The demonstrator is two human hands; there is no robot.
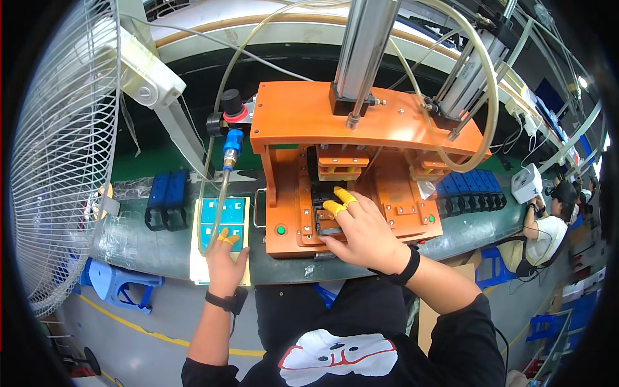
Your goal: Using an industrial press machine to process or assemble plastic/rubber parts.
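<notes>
My right hand (366,233), with yellow finger cots on two fingers, reaches into the orange pneumatic press (316,106). Its fingers and thumb straddle a black plastic part (327,222) lying in the press's left fixture; the palm side is hidden. My left hand (224,266), also with yellow finger cots, rests its fingertips on a sheet of teal labels (221,213), thumb held apart. Cream backing paper (201,267) shows beneath that sheet. Above the black part hangs the left pressing head (342,162).
Dark blue plastic parts stand at the left (169,197) and in a row at the right (474,192). A caged fan (64,155) fills the left side. An air hose with blue fitting (233,145) hangs beside the press. A seated person (548,232) is at far right.
</notes>
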